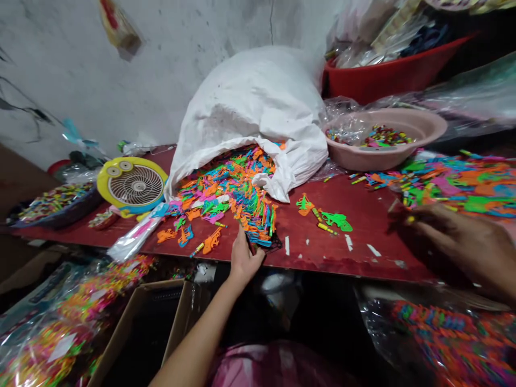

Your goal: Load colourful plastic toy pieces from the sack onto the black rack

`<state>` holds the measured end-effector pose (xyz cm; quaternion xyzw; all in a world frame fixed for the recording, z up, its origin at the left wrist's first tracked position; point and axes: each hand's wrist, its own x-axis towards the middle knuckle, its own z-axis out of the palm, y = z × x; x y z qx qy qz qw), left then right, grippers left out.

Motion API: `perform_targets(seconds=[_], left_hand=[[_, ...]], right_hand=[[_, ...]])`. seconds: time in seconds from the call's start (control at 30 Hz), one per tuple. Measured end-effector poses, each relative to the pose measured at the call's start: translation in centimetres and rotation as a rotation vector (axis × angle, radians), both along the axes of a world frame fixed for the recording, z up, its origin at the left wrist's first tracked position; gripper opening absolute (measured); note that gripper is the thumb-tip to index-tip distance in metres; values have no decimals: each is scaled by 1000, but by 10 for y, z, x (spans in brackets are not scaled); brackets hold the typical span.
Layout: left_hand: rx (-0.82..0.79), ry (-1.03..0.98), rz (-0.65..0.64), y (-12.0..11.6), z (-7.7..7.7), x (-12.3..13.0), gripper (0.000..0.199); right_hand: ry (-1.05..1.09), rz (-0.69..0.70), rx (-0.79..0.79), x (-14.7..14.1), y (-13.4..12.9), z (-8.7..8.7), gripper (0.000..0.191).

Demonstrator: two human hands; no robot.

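Note:
A heap of small coloured plastic toy guns spills from the mouth of a white woven sack. My left hand is at the heap's front end, thumb and forefinger around the lower end of a bunch of toy guns; its other fingers are hidden. A bit of black mesh lies beside it. Over the right side of the red table, my right hand is blurred, fingertips pinched near a small yellow piece. Loose between the hands lie an orange toy gun and a green one.
A pink basin of small parts stands at back right, below a red basin. More toy guns cover the right side. A yellow fan stands left. Below the red table are a cardboard box and filled plastic bags.

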<state>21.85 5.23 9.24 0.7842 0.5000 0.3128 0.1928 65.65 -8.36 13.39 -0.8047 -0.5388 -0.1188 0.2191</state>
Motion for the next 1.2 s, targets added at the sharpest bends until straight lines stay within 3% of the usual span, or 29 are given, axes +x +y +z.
perform_targets(seconds=[0.1,0.23,0.33,0.5,0.6,0.7,0.83,0.97,1.03,1.1,1.2], left_hand=[[-122,-153,-70,14,3,-13,40],[-252,-213,-214,31,10,-28,36],[-299,-270,-327,43,11,-37,42],[-346,-286,-497,64,7,-43,44],[-366,-252,-535,70,11,-44,44],[-390,-244,-554,74,14,-45,49],[-449,-333,-590,79,10,-44,54],[-519,-431,-637,85,11,-37,55],[-526,-437,-642,87,13,-34,57],[-522,-435,-634,87,13,-33,57],[-436,-452,-561,85,4,-36,53]], right_hand=[[-47,325,5,-37,9,-6,42],[-119,475,-99,-71,24,-9,38],[-71,444,-155,-83,33,-11,37],[201,207,-201,-93,56,-14,32],[270,118,-244,-90,69,-16,41],[290,75,-334,-81,72,-15,36],[556,137,-117,-89,61,-2,28],[918,269,91,-152,54,14,31],[905,398,100,-194,57,13,25],[922,514,137,-234,63,3,24],[1034,495,267,-276,73,-21,22]])
